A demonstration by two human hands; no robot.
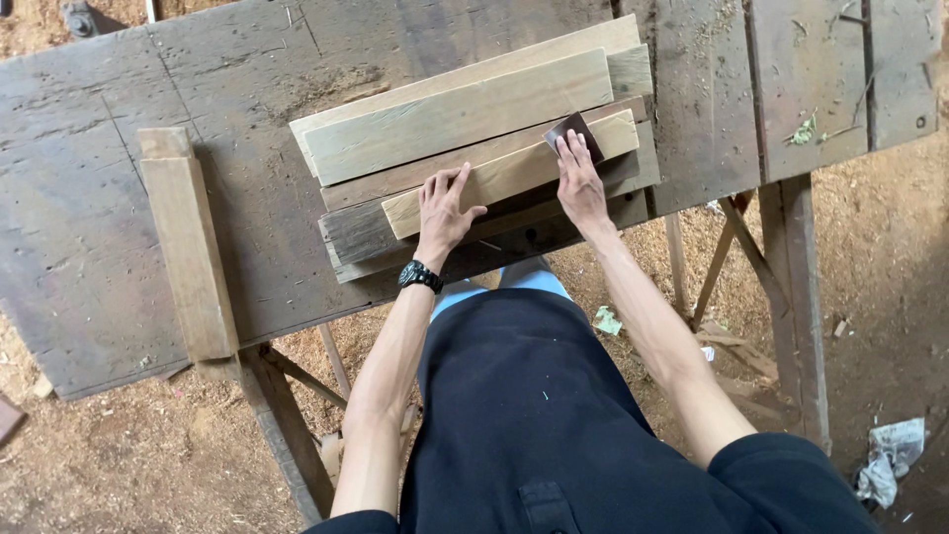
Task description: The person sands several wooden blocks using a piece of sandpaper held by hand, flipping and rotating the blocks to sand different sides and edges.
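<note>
Nearest the camera: dark shirt torso [554, 425] at 6 o'clock, both bare forearms reaching up toward 12. Sawdust floor [138, 445] all round below.

Far left, at 9 o'clock: a loose wooden batten [188, 252] lies lengthwise on the worn workbench [89, 198], well apart from the hands. Bench leg [287, 435] runs down at 7 o'clock.

Centre: a stack of planks [465, 114] lies slanted, rising toward 2 o'clock. On top, near edge, a pale narrow strip [509, 173]. Left hand [445, 210], black wristwatch [420, 276] on the wrist, lies flat and spread, fingers wide, palm down on the strip's left part; pressing, not gripping.

Just right: right hand [581, 186] is flat too, fingers extended toward 12, fingertips pressing a small dark sandpaper piece [576, 133] onto the strip's right end. Sandpaper pinned under the fingers, not wrapped.

Right side, 3 o'clock: bench trestle legs [791, 297]. At 4 o'clock, crumpled paper scrap [895, 455] on the floor.
</note>
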